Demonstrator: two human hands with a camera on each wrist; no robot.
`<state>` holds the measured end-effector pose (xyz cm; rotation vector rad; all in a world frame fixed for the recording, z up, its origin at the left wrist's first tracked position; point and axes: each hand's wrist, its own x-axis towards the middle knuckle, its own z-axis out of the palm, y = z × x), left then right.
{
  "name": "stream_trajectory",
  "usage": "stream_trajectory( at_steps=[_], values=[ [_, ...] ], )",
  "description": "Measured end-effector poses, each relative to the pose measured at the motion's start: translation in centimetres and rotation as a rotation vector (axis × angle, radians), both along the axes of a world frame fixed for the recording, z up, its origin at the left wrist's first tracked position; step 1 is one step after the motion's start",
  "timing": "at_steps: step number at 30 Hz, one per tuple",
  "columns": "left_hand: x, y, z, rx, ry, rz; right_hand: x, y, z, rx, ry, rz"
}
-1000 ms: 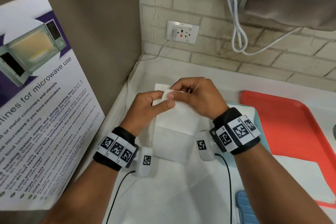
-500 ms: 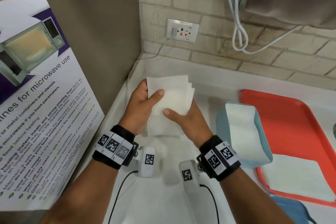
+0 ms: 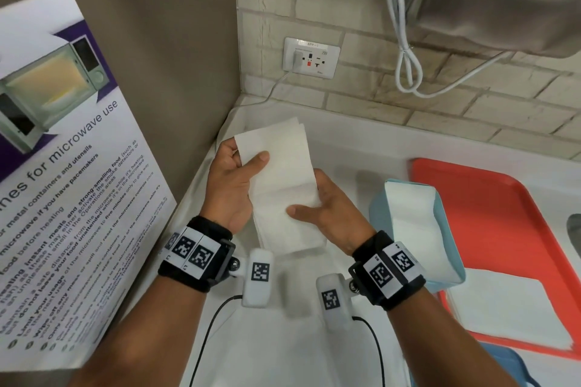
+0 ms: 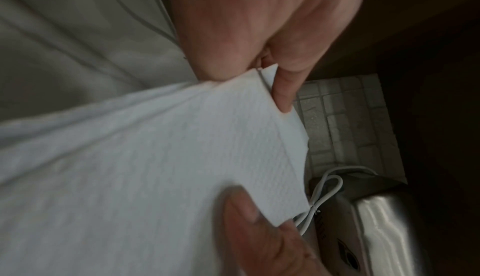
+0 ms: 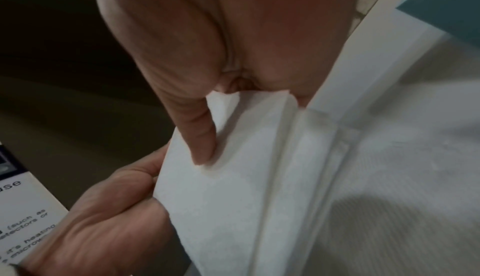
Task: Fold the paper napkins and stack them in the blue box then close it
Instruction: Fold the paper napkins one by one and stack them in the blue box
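- Since half a second ago, the folded napkin has been turned narrower and longer, held above the white counter.
- Left hand: upper left edge is pinched between thumb and fingers.
- Right hand: lower right edge is pinched, thumb on top.
- Blue box, open and napkin-filled, is seen just right, on the red tray.
- Poster text read: "microwave use".

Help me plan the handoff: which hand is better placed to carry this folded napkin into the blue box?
Right. The right hand pinches the napkin on the side nearest the blue box, which stands open just to its right. The left hand grips the napkin's far left edge, so it would likely have to cross over.
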<state>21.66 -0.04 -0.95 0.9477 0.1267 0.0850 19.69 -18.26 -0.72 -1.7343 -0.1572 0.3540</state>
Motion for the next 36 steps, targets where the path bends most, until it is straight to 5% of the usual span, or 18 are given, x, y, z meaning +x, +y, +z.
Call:
stream_trajectory(
  at_steps=[9, 13, 17, 26, 36],
  values=[
    [0.7, 1.0, -1.0, -0.008, 0.082, 0.067, 0.5, -1.8, -0.5, -0.169, -0.006, -0.083],
    [0.4, 3.1, -2.4, 0.211, 0.137, -0.058, 1.5, -3.4, -0.3, -0.444, -0.116, -0.088],
    [-0.2, 3.9, -3.7, 0.633, 0.157, -0.167, 1.9, -4.6, -0.4, -0.541, -0.136, -0.091],
    [-0.5, 3.6, -7.0, 1.064, 0.222, -0.253, 0.5, -3.3, -2.5, -1.040, -0.123, 0.074],
    [-0.5, 3.3, -6.9, 1.064, 0.236, -0.251, -0.1, -2.7, -2.7, -1.093, -0.199, 0.109]
  ],
)
